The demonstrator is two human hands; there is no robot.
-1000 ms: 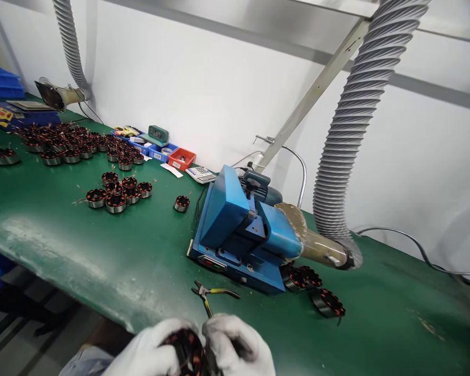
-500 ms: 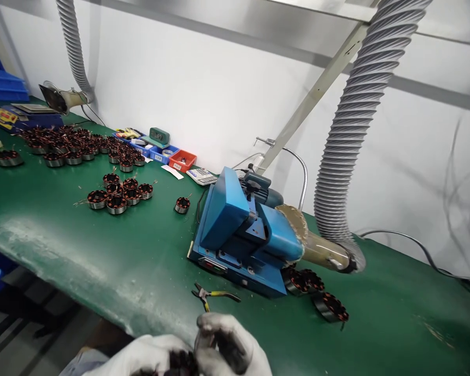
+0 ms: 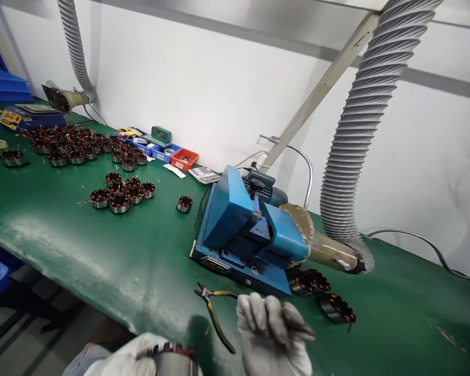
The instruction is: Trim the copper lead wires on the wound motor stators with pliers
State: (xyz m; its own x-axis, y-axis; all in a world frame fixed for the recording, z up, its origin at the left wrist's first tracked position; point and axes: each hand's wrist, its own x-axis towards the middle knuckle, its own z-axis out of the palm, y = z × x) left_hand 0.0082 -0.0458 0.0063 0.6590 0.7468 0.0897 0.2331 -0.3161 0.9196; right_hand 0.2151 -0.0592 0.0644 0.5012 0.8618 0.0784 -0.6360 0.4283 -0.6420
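Note:
My left hand (image 3: 131, 361), in a white glove, holds a wound motor stator (image 3: 168, 359) at the bottom edge, partly cut off by the frame. My right hand (image 3: 270, 339), also gloved, is raised to the right of it. Its fingers are curled and pinched on a thin, dark, blurred wire strand (image 3: 300, 328). Yellow-handled pliers (image 3: 213, 305) lie on the green table (image 3: 102, 245) just left of my right hand. Behind them stands a blue machine (image 3: 250, 230).
A ribbed grey hose (image 3: 356, 130) runs down to the machine's nozzle. Two stators (image 3: 309, 282) and a third (image 3: 337, 308) lie at its right. A single stator (image 3: 184, 203), a small cluster (image 3: 119, 193) and several more (image 3: 74, 143) sit to the left. Small bins (image 3: 184, 158) and a calculator (image 3: 203, 174) line the wall.
My hands were together around the stator. Now my right hand has pulled away up and to the right, while the left keeps the stator low at the frame's edge.

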